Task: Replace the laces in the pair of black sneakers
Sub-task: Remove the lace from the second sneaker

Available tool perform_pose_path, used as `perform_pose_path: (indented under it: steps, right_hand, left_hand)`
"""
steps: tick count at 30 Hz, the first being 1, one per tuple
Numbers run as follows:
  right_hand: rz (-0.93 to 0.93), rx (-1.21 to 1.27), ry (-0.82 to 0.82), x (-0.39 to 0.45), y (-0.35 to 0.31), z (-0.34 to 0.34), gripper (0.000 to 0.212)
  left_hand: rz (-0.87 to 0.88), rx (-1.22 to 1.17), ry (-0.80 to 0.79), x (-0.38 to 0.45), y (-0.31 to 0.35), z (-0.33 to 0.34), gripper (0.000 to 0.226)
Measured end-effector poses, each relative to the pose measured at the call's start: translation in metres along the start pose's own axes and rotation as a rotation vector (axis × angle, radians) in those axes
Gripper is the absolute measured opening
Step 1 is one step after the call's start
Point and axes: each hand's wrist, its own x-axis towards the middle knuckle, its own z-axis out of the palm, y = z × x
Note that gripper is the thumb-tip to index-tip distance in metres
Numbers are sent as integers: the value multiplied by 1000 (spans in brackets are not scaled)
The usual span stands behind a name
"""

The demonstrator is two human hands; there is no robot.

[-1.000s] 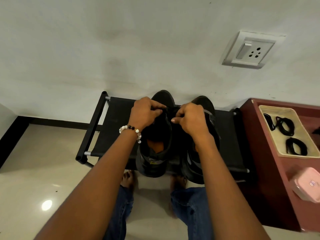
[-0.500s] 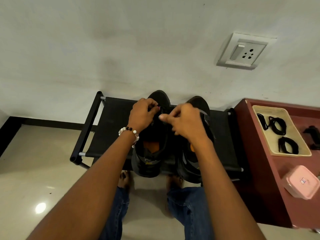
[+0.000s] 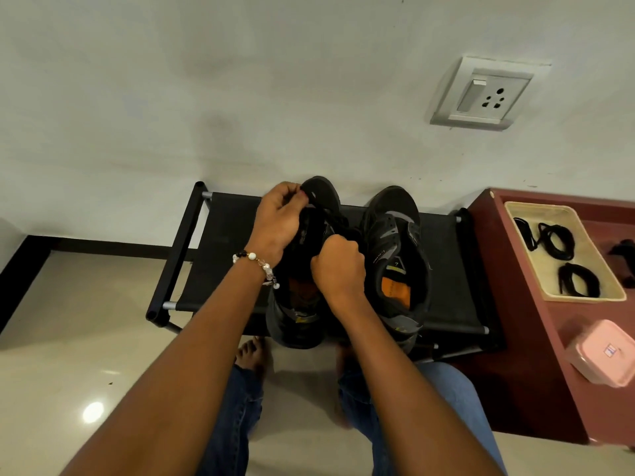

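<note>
Black left sneaker (image 3: pixel 302 317): no readable writing | left hand (image 3: pixel 278 221) pinches lace (image 3: pixel 335 218) | right hand (image 3: pixel 338 269), now drawn back, fist grips lace

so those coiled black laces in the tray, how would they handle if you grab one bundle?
Probably floppy: the coiled laces lie in loose loops on the tray, so a bundle would likely sag and uncoil. Likely very light, thin cord. May snag its neighbour, since the upper loops seem to touch.
</note>
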Motion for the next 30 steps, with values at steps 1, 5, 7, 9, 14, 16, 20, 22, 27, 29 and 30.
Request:
perform_pose_path:
  steps: [1, 5, 7, 9, 14, 16, 20, 22, 27, 29, 30]
  right_hand:
    - [4, -2, 3, 0, -1, 1, 14]
    - [22, 10, 15, -1, -1, 2, 22]
    - [21, 17, 17, -1, 0, 0, 21]
    - [19, 22, 8, -2, 0, -3, 18]
    - [25, 18, 9, -2, 0, -3, 19]
    - [31, 9, 10, -2, 0, -2, 21]
    - [39, -16, 13, -2, 0, -1, 24]
    - [39, -21, 9, -1, 0, 0, 24]
    - [47, -21, 19, -1, -1, 2, 23]
    - [46, -14, 16, -1, -1, 2, 22]
    - [44, -10, 16, -2, -2, 1, 21]
  left_hand:
    - [9, -91, 7, -4, 9, -2, 15]
    - [145, -431, 15, -14, 48, -16, 19]
    - [175, -580, 32, -16, 64, -25, 20]
    - [149, -611, 27, -15, 71, -30, 20]
    - [-5, 200, -43, -5, 34, -17, 2]
    - [24, 551, -82, 1, 15, -9, 18]
    - [100, 904, -82, 10, 3, 1, 16]
    - [99, 971, -53, 14, 1, 3, 14]
    - [17, 664, -8, 8, 3, 3, 17]
    - [-43, 414, 55, 5, 14, -1, 19]
    - [-61, 272, 85, 3, 20, -5, 24]
